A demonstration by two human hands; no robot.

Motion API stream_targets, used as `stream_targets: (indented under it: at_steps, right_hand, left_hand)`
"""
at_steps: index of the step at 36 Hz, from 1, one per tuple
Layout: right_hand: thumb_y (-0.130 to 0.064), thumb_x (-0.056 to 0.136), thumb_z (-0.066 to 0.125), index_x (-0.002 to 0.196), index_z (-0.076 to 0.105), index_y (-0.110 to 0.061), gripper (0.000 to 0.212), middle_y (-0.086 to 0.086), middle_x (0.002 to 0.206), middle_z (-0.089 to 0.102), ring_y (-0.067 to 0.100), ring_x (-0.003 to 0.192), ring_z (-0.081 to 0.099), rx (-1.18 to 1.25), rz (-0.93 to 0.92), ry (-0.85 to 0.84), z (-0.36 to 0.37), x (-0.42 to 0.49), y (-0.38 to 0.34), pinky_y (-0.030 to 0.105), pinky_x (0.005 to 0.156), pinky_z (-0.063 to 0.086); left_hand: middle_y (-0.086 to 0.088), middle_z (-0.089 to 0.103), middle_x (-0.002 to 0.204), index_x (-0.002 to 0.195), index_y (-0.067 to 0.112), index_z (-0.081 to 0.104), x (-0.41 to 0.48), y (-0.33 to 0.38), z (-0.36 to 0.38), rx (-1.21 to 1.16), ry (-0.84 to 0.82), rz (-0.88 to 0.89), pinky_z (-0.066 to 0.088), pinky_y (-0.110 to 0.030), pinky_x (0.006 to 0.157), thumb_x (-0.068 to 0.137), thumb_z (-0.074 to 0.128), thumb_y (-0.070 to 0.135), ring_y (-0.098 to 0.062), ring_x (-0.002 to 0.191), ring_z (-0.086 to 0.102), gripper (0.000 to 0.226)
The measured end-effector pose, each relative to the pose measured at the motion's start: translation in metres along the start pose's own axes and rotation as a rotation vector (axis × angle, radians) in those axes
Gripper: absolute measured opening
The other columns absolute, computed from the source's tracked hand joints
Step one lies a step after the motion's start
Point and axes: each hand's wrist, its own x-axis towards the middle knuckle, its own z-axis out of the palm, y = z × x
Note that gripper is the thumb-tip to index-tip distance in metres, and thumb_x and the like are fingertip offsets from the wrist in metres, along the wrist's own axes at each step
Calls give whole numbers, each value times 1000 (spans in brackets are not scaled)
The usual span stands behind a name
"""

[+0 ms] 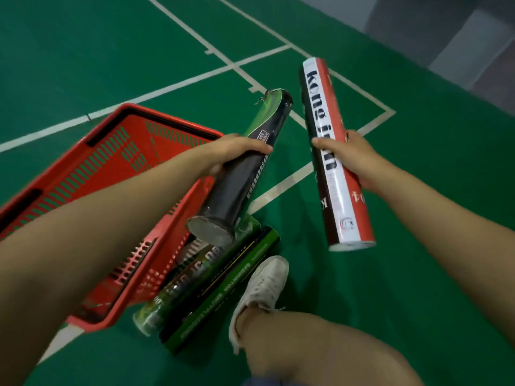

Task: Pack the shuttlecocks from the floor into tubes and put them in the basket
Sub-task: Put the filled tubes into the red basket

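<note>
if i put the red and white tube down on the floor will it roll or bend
Probably rolls: the red and white tube is a smooth round cylinder and the floor looks flat. Likely stiff, since it is straight though the right hand grips only its middle. Seemingly light, held one-handed.

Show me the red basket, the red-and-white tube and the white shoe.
red basket [178, 124], head view, far rim.
red-and-white tube [316, 118], head view, white lettered strip.
white shoe [264, 282], head view, upper.

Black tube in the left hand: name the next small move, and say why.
Probably swing the black tube left and lower it into the red basket: the left hand grips it right beside that basket, and the right hand holds the red-and-white tube.
</note>
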Motion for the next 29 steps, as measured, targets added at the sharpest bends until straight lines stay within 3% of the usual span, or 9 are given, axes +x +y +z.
stream_targets:
  at_steps: [5, 9, 13, 17, 20, 24, 27, 29]
  right_hand:
    - [-36, 83, 69, 101, 52, -16, 31, 6, 84, 68, 19, 68, 67, 63, 23, -86, 41, -14, -46, 26, 53, 54]
    - [-34, 83, 69, 116, 56, -8, 44, 9, 85, 69, 21, 68, 67, 199, 94, -130, 92, -11, -61, 29, 58, 55]
    - [-32, 82, 70, 116, 59, -6, 44, 10, 82, 69, 21, 60, 67, 290, 158, -138, 141, -4, -66, 29, 58, 55]
    - [-29, 83, 69, 113, 58, -6, 39, 10, 78, 68, 20, 57, 66, 337, 182, -158, 185, -2, -72, 27, 49, 54]
    - [-29, 81, 72, 115, 58, -6, 44, 12, 90, 71, 23, 67, 69, 354, 162, -160, 216, -4, -75, 30, 58, 58]
    - [-31, 75, 76, 123, 52, -8, 58, 13, 100, 71, 25, 79, 71, 370, 129, -177, 254, -9, -75, 37, 72, 59]
    - [-36, 72, 78, 123, 50, -10, 63, 11, 101, 71, 25, 81, 71, 364, 155, -231, 273, -13, -73, 36, 70, 58]
    - [-36, 73, 78, 116, 52, -12, 55, 11, 101, 70, 25, 82, 71, 355, 177, -250, 281, -14, -69, 35, 68, 57]
  left_hand:
    - [-7, 68, 71, 85, 13, 62, -31, -13, -33, -10, 84, -45, 50, -21, 48, 76, 73, 43, -17, 48, 62, 33]
    - [-10, 69, 77, 90, 12, 63, -47, -42, -69, -34, 122, -104, 51, -25, 55, 73, 74, 45, -21, 53, 63, 39]
    - [-9, 68, 72, 85, 11, 62, -61, -73, -105, -46, 181, -159, 51, -25, 54, 72, 76, 44, -20, 50, 63, 38]
    - [-12, 72, 83, 104, 4, 64, -71, -106, -139, -86, 220, -181, 54, -29, 58, 70, 79, 39, -23, 58, 66, 51]
    - [-8, 70, 95, 115, 8, 55, -75, -129, -158, -86, 289, -167, 55, -29, 63, 72, 79, 35, -23, 73, 68, 57]
    - [-9, 57, 125, 135, 12, 43, -71, -164, -177, 197, 369, -172, 48, -34, 92, 65, 84, 39, -27, 107, 59, 85]
    - [-11, 55, 126, 131, 10, 46, -67, -185, -182, 411, 380, -205, 43, -32, 94, 65, 84, 37, -30, 113, 54, 81]
    - [-12, 57, 123, 129, 11, 46, -63, -197, -182, 531, 393, -220, 45, -34, 91, 64, 84, 37, -31, 110, 55, 80]
